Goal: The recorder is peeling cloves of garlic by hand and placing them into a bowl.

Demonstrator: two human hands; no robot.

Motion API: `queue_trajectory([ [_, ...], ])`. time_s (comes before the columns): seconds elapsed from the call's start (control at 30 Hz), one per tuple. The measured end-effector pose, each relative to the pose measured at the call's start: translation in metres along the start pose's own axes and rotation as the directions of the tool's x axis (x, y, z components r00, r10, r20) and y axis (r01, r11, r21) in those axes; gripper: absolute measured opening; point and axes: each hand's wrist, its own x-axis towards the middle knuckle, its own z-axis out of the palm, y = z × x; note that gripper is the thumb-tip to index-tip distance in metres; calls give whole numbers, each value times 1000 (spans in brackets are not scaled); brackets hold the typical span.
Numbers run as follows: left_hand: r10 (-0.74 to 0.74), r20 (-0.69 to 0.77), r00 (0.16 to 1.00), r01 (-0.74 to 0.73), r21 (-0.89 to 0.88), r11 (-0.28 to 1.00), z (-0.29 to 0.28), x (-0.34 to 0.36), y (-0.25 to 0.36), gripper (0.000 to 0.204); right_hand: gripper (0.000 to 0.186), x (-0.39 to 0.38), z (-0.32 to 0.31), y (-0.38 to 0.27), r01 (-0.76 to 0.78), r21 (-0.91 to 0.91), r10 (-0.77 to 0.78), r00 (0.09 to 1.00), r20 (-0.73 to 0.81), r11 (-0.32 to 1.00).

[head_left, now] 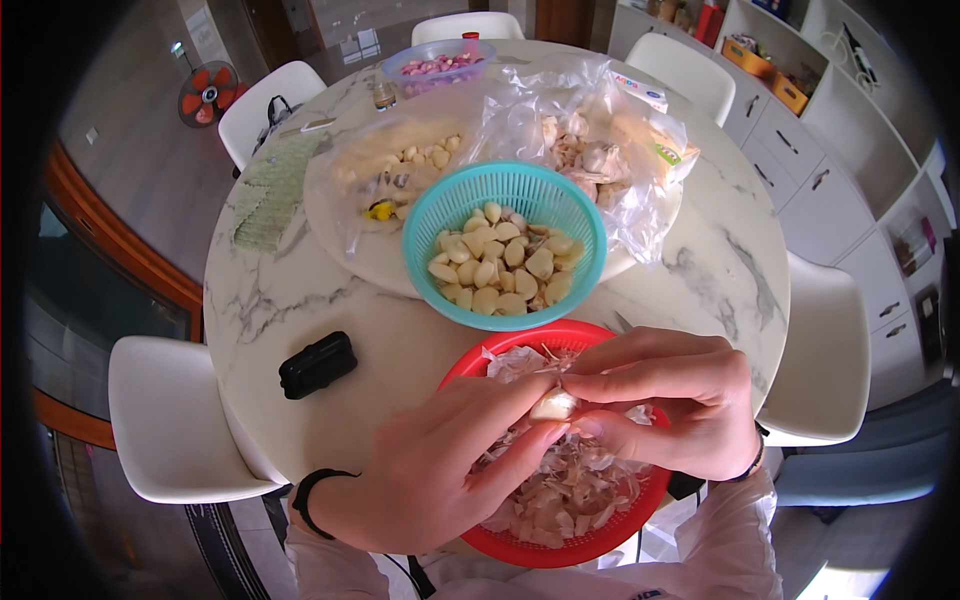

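Over a red plastic basket my two hands meet at one garlic clove. My left hand pinches the clove between thumb and index finger from the left. From the right, the thumb and fingers of my right hand close on the same clove. Beneath them the red basket holds a heap of papery garlic skins. Just beyond stands a turquoise basket with many pale peeled cloves in it.
Behind the turquoise basket lie a clear bag of garlic bulbs and a bag of cloves. A tub of purple-pink pieces stands farther back. At left are a black case and a green cloth. White chairs ring the round marble-look table.
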Motion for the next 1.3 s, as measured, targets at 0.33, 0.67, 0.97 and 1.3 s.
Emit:
queue_trajectory([
  [0.33, -15, 16, 1000, 14, 17, 1000, 1, -3, 4, 30, 22, -2, 6, -4, -1, -213, -30, 989, -143, 977],
  [0.67, 40, 6, 999, -40, 36, 999, 3, -4, 1, 31, 12, -3, 4, 3, 110, -300, -132, 990, -52, 948],
  [0.97, 95, 0, 995, -95, 71, 993, 6, -3, -2, 32, 14, -3, 10, 1, 31, -303, -75, 988, -137, 952],
  [1.3, -15, 20, 1000, 16, -84, 996, 7, -3, -1, 27, 13, -2, 4, 1, -12, -188, -12, 992, -126, 982],
])
